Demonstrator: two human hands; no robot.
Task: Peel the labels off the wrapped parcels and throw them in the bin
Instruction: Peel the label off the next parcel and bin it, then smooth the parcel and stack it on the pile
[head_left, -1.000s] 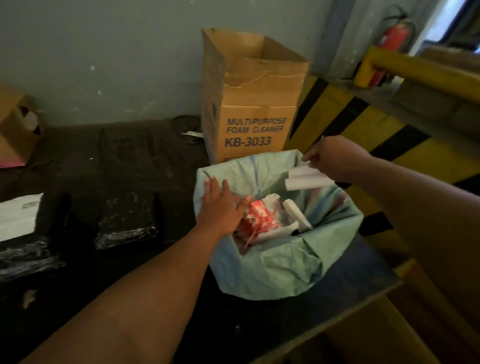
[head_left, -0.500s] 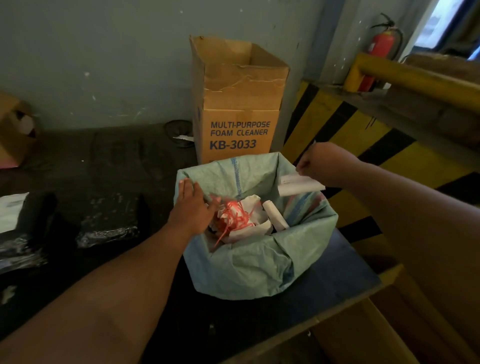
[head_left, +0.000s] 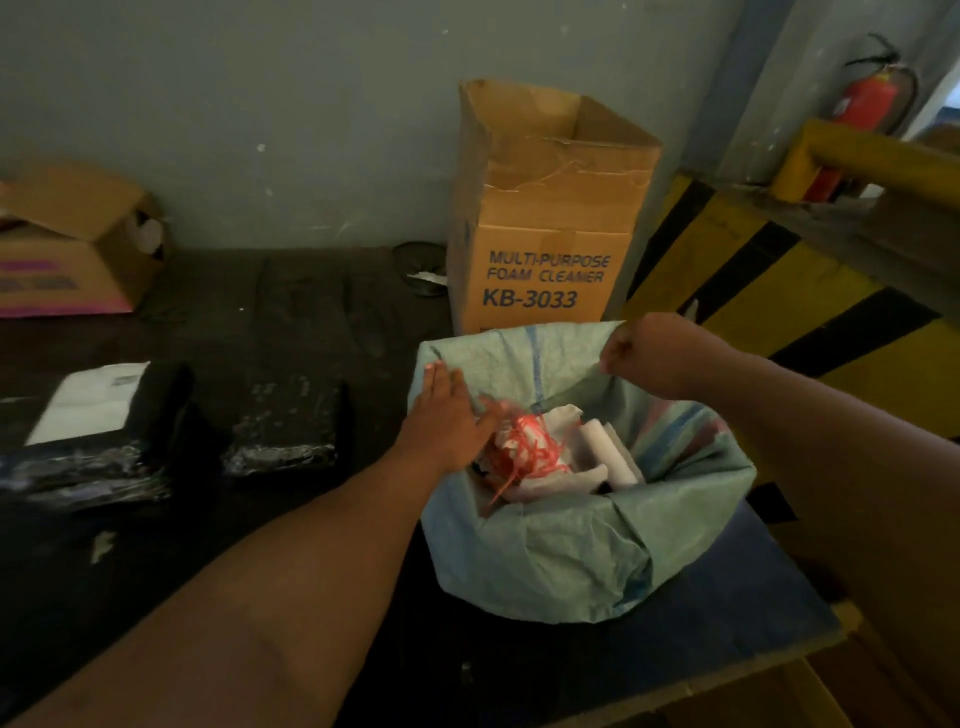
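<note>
The bin (head_left: 545, 561), lined with a pale green bag, stands on the dark table and holds white peeled labels (head_left: 610, 452) and a red string tangle (head_left: 524, 447). My left hand (head_left: 447, 415) lies across the bin's left rim, fingers outside and thumb inside, holding it. My right hand (head_left: 649, 353) hovers over the far rim as a closed fist with nothing visible in it. To the left lie two black wrapped parcels: one (head_left: 78, 467) carries a white label (head_left: 93, 400), the other (head_left: 285, 431) shows none.
A tall "foam cleaner" cardboard box (head_left: 545, 234) stands behind the bin. A smaller open box (head_left: 67, 249) sits far left. A yellow-black striped barrier (head_left: 779, 291), a yellow rail (head_left: 883, 156) and a fire extinguisher (head_left: 872, 104) are on the right. The table's edge (head_left: 753, 670) runs near the bin.
The white rolled label that my right hand held over the bin is gone from it; the hand is now a fist. My left hand stays on the rim.
</note>
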